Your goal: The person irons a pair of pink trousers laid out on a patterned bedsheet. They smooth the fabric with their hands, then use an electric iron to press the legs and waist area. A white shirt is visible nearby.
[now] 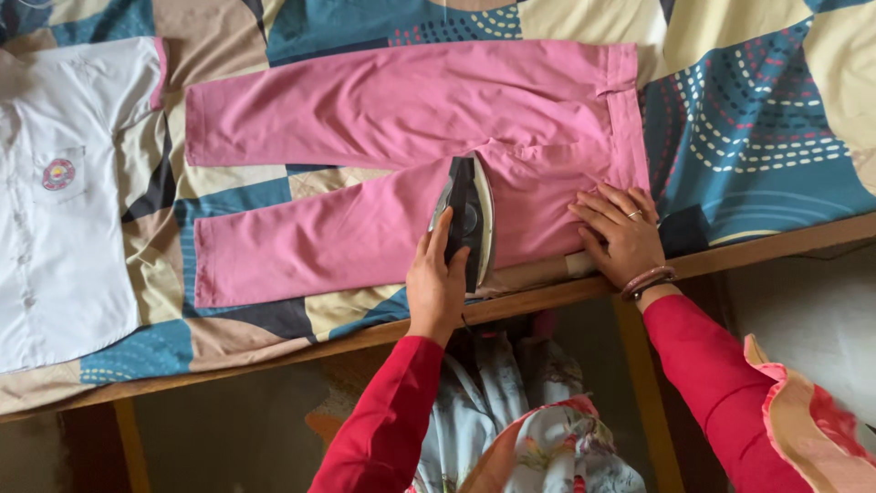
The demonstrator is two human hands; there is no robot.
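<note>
Nearest the camera are two red sleeves over a pale floral garment, and just beyond them the wooden edge of the table [547, 297]. The left hand [436, 285] is closed around the handle of a dark iron [465, 224], which is tipped up on its side on the pink trousers [411, 155]; the iron's long axis runs away from the person, its pointed nose aimed at the crotch seam. The right hand [623, 233] lies flat and open, fingers spread, pressing the cloth near the waistband and holding nothing. The trousers lie spread across a patterned blue, cream and brown sheet [757, 128], long axis left to right, waistband at the right, both legs pointing left. Well apart to the left lies a white shirt [64, 210] with a round badge on its pocket.
</note>
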